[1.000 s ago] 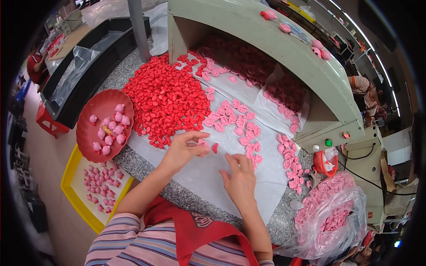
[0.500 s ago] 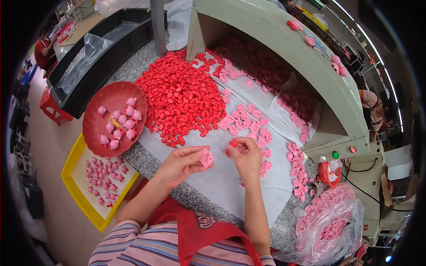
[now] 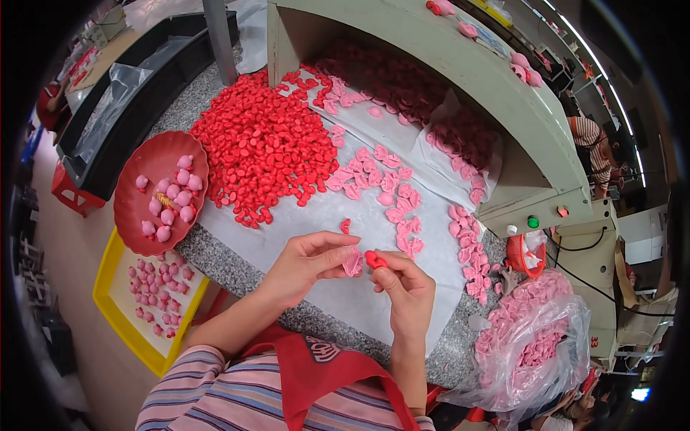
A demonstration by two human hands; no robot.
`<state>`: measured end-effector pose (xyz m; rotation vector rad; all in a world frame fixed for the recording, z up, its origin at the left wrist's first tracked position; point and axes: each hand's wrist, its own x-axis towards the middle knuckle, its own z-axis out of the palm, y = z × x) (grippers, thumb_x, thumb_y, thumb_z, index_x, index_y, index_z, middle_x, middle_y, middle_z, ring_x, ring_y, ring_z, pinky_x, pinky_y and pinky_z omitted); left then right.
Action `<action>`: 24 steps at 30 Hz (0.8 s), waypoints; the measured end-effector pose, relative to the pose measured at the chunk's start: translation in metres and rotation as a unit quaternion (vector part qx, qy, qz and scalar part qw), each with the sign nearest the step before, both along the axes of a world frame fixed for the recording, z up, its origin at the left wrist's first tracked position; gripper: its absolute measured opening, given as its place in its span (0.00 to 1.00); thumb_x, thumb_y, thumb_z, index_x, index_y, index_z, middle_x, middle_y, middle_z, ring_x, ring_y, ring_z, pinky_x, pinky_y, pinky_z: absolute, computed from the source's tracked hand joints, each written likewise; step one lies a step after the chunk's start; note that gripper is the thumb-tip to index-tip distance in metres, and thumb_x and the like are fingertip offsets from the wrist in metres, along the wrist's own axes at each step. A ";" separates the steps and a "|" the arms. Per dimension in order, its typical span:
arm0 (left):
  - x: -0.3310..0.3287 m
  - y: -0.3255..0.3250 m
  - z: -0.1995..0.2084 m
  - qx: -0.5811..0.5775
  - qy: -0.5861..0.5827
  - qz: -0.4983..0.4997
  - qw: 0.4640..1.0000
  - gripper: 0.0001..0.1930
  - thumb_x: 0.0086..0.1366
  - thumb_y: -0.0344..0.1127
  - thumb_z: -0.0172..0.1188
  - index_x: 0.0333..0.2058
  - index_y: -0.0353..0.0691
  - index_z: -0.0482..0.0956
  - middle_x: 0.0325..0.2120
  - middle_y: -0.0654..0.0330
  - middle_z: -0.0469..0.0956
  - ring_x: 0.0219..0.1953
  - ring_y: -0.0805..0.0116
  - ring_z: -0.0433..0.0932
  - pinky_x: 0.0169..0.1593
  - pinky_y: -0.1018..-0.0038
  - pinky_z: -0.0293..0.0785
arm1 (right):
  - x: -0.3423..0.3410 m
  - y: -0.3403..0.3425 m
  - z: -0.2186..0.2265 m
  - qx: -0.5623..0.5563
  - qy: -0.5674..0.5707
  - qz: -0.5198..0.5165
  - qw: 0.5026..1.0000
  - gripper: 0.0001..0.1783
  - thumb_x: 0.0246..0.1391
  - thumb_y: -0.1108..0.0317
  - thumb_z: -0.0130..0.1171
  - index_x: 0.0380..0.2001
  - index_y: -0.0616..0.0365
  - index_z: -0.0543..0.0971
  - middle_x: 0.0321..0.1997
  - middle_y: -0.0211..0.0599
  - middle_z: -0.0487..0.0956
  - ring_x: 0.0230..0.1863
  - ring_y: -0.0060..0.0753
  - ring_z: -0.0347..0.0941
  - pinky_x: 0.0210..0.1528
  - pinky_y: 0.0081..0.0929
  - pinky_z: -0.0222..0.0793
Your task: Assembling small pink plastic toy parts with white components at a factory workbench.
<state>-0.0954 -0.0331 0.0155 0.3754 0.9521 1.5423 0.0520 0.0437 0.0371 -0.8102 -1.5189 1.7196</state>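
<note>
My left hand [image 3: 303, 267] pinches a small pink hollow piece [image 3: 352, 262] with a ruffled edge between thumb and fingers. Close beside it, my right hand [image 3: 405, 287] grips a small glossy red piece [image 3: 374, 259] at its fingertips. The two pieces nearly meet; whether they touch I cannot tell. Just beyond my left fingers, one loose red piece [image 3: 346, 226] lies on the white sheet [image 3: 287, 244]. A big heap of red pieces [image 3: 262, 144] sits farther off to the left, and loose pink pieces [image 3: 402, 208] are scattered ahead of my hands.
At left, a red bowl [image 3: 123, 201] holds pink ball-shaped parts above a yellow-rimmed tray [image 3: 108, 302] of similar parts. A pale green machine housing [image 3: 431, 50] arches over the far side. A plastic bag of pink pieces [image 3: 532, 345] and a small red basket [image 3: 519, 260] stand at right.
My right hand has come in beside the left, bringing the red piece up to the pink one. The whole view has shifted slightly, so the surroundings sit farther left.
</note>
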 end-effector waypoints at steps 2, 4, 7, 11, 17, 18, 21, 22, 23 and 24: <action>0.003 -0.001 0.002 -0.005 0.001 -0.005 1.000 0.14 0.58 0.28 0.53 0.43 0.32 0.71 0.34 0.58 0.75 0.38 0.73 0.74 0.41 0.77 0.73 | 0.000 -0.005 -0.005 0.007 0.000 -0.020 1.000 0.11 0.46 0.75 0.56 0.37 0.65 0.75 0.29 0.32 0.74 0.23 0.18 0.66 0.22 0.13 0.59; 0.006 -0.003 0.003 0.067 0.002 -0.010 0.998 0.16 0.56 0.25 0.55 0.44 0.31 0.69 0.35 0.56 0.74 0.39 0.70 0.74 0.43 0.77 0.73 | -0.002 -0.013 -0.007 0.016 -0.001 -0.040 0.999 0.11 0.46 0.76 0.57 0.35 0.65 0.76 0.28 0.31 0.74 0.23 0.17 0.65 0.22 0.13 0.58; 0.008 -0.009 0.006 0.077 0.057 0.011 0.995 0.18 0.53 0.21 0.56 0.45 0.30 0.67 0.38 0.54 0.73 0.41 0.67 0.74 0.44 0.76 0.72 | -0.006 -0.024 -0.006 -0.018 -0.009 -0.098 0.995 0.09 0.46 0.76 0.57 0.34 0.65 0.76 0.26 0.30 0.73 0.22 0.17 0.64 0.22 0.14 0.58; 0.013 -0.012 0.011 0.101 0.087 0.041 0.990 0.20 0.51 0.17 0.55 0.45 0.30 0.66 0.44 0.49 0.70 0.43 0.65 0.73 0.46 0.75 0.71 | -0.009 -0.028 -0.005 -0.025 0.023 -0.093 0.995 0.07 0.47 0.76 0.55 0.32 0.66 0.76 0.26 0.30 0.73 0.22 0.17 0.64 0.22 0.14 0.58; 0.012 -0.018 0.019 0.117 0.096 0.040 0.988 0.18 0.52 0.17 0.54 0.44 0.30 0.67 0.43 0.49 0.71 0.44 0.64 0.72 0.46 0.74 0.71 | -0.006 -0.031 0.012 -0.023 0.016 -0.083 0.996 0.08 0.46 0.78 0.55 0.32 0.66 0.76 0.27 0.33 0.73 0.22 0.17 0.66 0.23 0.14 0.60; 0.011 -0.020 0.019 0.122 0.108 0.042 0.986 0.17 0.52 0.18 0.54 0.43 0.30 0.68 0.42 0.50 0.71 0.44 0.65 0.72 0.46 0.74 0.71 | -0.008 -0.033 0.018 -0.051 0.018 -0.091 0.994 0.08 0.45 0.79 0.55 0.32 0.66 0.76 0.28 0.33 0.73 0.23 0.17 0.66 0.23 0.14 0.61; 0.013 -0.020 0.020 0.125 0.127 0.028 0.984 0.16 0.53 0.19 0.54 0.43 0.30 0.69 0.41 0.51 0.72 0.44 0.66 0.73 0.47 0.74 0.70 | 0.007 -0.025 0.005 0.128 -0.016 0.006 0.992 0.13 0.43 0.81 0.56 0.36 0.66 0.74 0.28 0.33 0.73 0.25 0.17 0.67 0.24 0.13 0.61; 0.013 -0.021 0.020 0.118 0.134 0.017 0.984 0.16 0.54 0.20 0.54 0.43 0.30 0.70 0.41 0.51 0.73 0.43 0.67 0.73 0.47 0.74 0.70 | 0.009 -0.024 0.007 0.128 -0.015 0.007 0.992 0.13 0.43 0.81 0.56 0.36 0.66 0.74 0.28 0.33 0.73 0.25 0.17 0.67 0.24 0.13 0.61; 0.012 -0.021 0.018 0.118 0.134 0.018 0.984 0.16 0.54 0.20 0.54 0.43 0.30 0.70 0.41 0.51 0.73 0.43 0.67 0.73 0.47 0.74 0.70 | 0.011 -0.022 0.010 0.160 -0.040 0.028 0.986 0.14 0.42 0.82 0.56 0.37 0.65 0.74 0.27 0.31 0.72 0.25 0.16 0.66 0.25 0.12 0.61; 0.012 -0.021 0.017 0.098 0.100 0.005 0.990 0.15 0.55 0.22 0.53 0.43 0.31 0.70 0.40 0.52 0.73 0.43 0.67 0.73 0.46 0.74 0.70 | 0.011 -0.022 0.011 0.191 -0.064 0.047 0.978 0.16 0.42 0.83 0.56 0.38 0.65 0.73 0.26 0.29 0.72 0.25 0.15 0.65 0.26 0.12 0.60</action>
